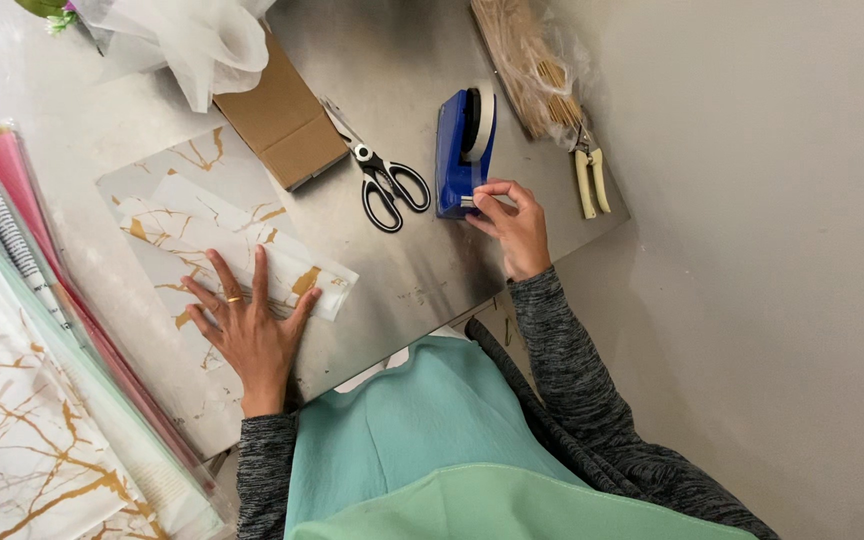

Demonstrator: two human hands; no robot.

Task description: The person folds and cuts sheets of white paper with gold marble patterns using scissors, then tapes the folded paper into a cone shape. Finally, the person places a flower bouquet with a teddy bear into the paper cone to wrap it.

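Smooth brushed-metal table [402, 60], glossy blue plastic tape dispenser [452, 160], matt marbled paper [202, 225].

You're looking at a flat brown cardboard box [284, 118] lying well beyond your left hand's fingertips [220, 266], and a clear plastic bag [540, 62] of sticks sitting beyond your right fingers [497, 195].

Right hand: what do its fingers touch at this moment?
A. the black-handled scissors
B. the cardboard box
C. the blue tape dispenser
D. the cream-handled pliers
C. The right hand has its fingers pinched at the near end of the blue tape dispenser, while the scissors lie untouched to one side and the left hand lies flat on the marbled paper.
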